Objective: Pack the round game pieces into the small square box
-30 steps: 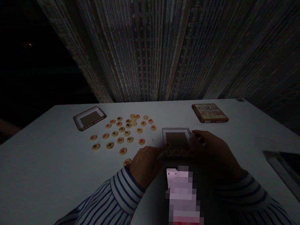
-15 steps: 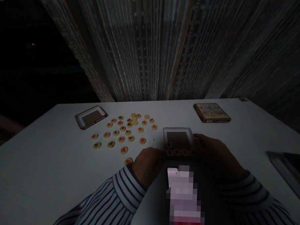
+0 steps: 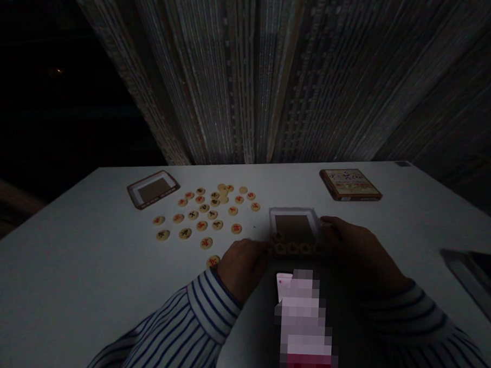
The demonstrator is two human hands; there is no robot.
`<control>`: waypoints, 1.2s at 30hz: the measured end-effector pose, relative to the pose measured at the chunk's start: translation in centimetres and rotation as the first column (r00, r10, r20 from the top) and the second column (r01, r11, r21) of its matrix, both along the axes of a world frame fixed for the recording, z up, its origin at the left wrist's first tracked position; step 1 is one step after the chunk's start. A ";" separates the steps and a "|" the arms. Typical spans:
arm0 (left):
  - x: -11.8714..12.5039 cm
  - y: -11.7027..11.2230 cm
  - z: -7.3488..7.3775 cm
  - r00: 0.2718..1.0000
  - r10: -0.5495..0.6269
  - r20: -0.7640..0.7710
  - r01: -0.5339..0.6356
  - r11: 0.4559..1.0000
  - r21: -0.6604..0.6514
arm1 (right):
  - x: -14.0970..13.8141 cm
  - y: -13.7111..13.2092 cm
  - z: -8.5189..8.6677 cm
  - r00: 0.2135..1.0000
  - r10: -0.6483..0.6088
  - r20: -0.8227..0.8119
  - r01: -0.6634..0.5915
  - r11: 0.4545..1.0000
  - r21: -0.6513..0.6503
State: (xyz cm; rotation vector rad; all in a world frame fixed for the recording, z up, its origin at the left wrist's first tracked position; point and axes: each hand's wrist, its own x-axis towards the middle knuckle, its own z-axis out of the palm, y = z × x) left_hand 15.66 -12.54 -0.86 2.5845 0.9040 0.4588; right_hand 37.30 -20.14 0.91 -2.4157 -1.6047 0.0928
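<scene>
A shallow box (image 3: 293, 211) with a pale rim and brown bottom sits in shadow in front of me. Several round Chinese chess pieces (image 3: 293, 248) lie in a row along its near side, with another (image 3: 278, 236) above the row at the left. My left hand (image 3: 242, 264) is closed at the box's near left corner, its fingertips dark. On the right side, my right hand (image 3: 358, 251) has its fingers closed around the box edge; the lower fingers are lost in shadow. Many loose chess pieces (image 3: 202, 225), red and black marked, are scattered left of the box.
A second open box part (image 3: 136, 197) lies at the table's back left. A closed printed box (image 3: 350, 184) is at the back right. Nearest me is a lit phone (image 3: 284, 286), mostly pixelated. A dark flat object (image 3: 472, 286) lies at the right edge, and a curtain (image 3: 233, 96) hangs behind the table (image 3: 82, 274).
The view has shifted slightly, so the table's things appear a little further right. Both hands stay at the same box, and the pieces keep their arrangement.
</scene>
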 end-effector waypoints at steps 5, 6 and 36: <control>-0.1 0.0 0.0 1.000 -0.003 -0.004 0.003 1.000 -0.018 | 0.1 0.0 -0.1 0.999 0.034 -0.014 -0.034 0.999 0.011; -0.1 0.0 0.1 1.000 -0.002 -0.009 0.002 1.000 -0.022 | 0.1 -0.1 -0.1 0.999 0.033 -0.014 -0.033 0.999 0.016; 0.1 -0.3 0.9 0.994 0.000 -0.109 -0.005 0.999 -0.043 | -0.3 -0.1 0.4 0.999 0.006 -0.047 -0.006 1.000 0.019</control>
